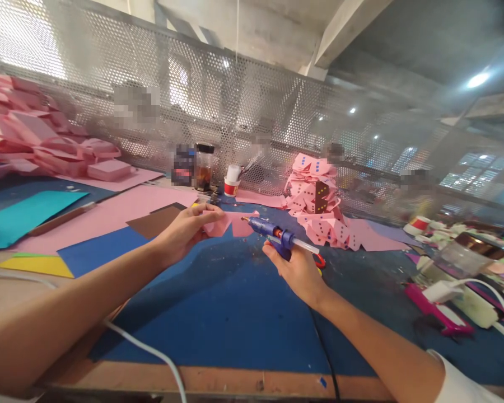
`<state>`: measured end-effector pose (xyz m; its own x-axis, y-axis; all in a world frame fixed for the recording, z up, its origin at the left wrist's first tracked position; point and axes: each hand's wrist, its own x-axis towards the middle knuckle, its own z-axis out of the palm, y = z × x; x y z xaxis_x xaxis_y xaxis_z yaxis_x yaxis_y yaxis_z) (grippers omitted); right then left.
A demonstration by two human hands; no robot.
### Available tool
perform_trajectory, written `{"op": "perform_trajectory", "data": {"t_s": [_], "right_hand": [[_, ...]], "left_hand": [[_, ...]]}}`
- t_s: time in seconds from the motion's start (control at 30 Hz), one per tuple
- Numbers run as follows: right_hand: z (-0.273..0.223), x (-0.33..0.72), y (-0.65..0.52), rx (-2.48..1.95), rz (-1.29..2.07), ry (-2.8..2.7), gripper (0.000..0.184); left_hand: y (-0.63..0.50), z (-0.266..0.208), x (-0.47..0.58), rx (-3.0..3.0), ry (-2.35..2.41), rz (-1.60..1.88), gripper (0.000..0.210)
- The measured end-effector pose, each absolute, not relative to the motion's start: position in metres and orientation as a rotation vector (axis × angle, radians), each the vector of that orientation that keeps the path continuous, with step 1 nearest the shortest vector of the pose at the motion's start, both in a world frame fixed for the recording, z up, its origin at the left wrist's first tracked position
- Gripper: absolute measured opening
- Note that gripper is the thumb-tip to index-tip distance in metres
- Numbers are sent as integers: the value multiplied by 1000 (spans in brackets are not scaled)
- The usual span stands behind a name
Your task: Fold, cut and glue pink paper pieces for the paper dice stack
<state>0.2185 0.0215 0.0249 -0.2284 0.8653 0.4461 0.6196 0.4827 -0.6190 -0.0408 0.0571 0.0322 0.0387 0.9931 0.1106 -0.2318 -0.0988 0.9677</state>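
My left hand (191, 230) pinches a small folded pink paper piece (237, 224) above the blue mat (218, 319). In my right hand (298, 274) is a blue hot glue gun (269, 228), its nozzle pointing left at the paper's right part. Whether the nozzle touches the paper, I cannot tell. A whitish glue stick (306, 245) juts from the gun's back end. Just behind my right hand, the red and yellow handles of what look like scissors (320, 261) show in part. Beyond the gun stands a pile of pink dotted paper pieces (313, 193).
Pink paper boxes (37, 134) are heaped at the far left, with blue (101, 249) and turquoise sheets (37, 215) nearer. A lidded jar (204, 168) and a paper cup (232, 183) stand by the mesh panel (243, 112). Scraps and a white cable (487, 285) lie at right.
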Motion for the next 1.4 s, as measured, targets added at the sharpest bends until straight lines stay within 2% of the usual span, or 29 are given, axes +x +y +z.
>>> {"op": "perform_trajectory", "data": {"t_s": [0.33, 0.7, 0.93, 1.4], "right_hand": [[18, 219, 26, -1141, 244, -1974, 32], [16, 221, 26, -1156, 237, -1971, 35], [17, 219, 24, -1156, 223, -2000, 30], [18, 220, 21, -1170, 245, -1978, 31]], "left_hand": [[59, 31, -41, 1151, 928, 1333, 29], [59, 31, -42, 1137, 929, 1333, 27], [56, 34, -40, 1112, 914, 1321, 30], [57, 35, -41, 1148, 925, 1342, 29]]}}
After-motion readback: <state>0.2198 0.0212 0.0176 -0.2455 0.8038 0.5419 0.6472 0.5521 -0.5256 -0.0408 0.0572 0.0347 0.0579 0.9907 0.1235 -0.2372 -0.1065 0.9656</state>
